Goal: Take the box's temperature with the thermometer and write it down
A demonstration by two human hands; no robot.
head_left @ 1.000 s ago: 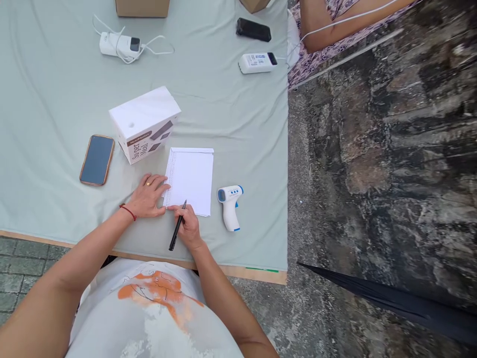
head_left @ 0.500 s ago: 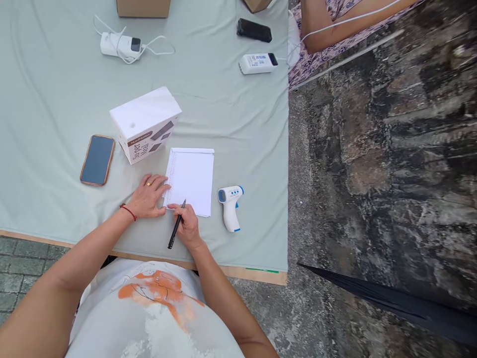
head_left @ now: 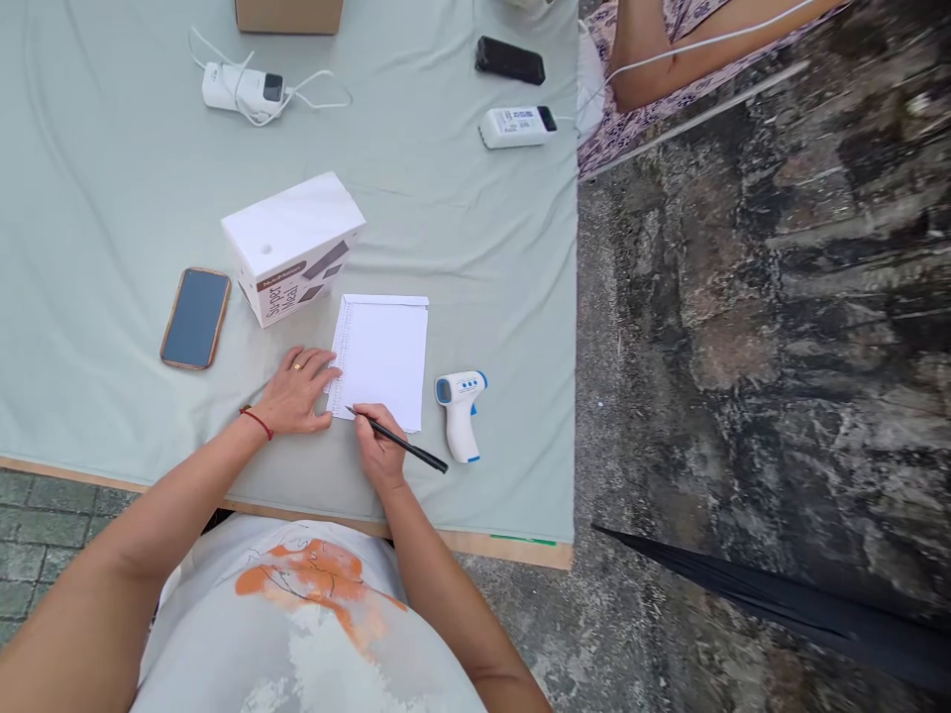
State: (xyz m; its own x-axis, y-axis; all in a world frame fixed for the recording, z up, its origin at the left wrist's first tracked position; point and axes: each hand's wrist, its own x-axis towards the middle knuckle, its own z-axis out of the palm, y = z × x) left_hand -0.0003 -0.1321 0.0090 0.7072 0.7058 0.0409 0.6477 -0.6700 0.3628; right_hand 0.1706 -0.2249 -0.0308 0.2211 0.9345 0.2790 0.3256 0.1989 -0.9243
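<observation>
A white notepad [head_left: 386,356] lies on the cloth in front of me, with small writing down its left edge. My left hand [head_left: 298,391] rests flat with spread fingers, its fingertips on the pad's left edge. Gripped in my right hand [head_left: 381,448] is a black pen [head_left: 408,447], its tip over the lower left of the page. Whether the tip touches the paper I cannot tell. Right of the pad lies a white and blue infrared thermometer [head_left: 462,414]. A white printed box [head_left: 293,243] stands just beyond the pad, with a phone [head_left: 195,319] to its left.
A pale green cloth [head_left: 505,297] covers the table. Farther back are a white power bank with a cable [head_left: 242,91], a cardboard box [head_left: 289,15], a black device [head_left: 509,60] and another white power bank [head_left: 518,127]. Another person's arm [head_left: 645,59] is at top right, by a stone wall [head_left: 780,297].
The pen has swung round in my right hand: its tip now points left toward the page and its back end points right. My left hand stays in place.
</observation>
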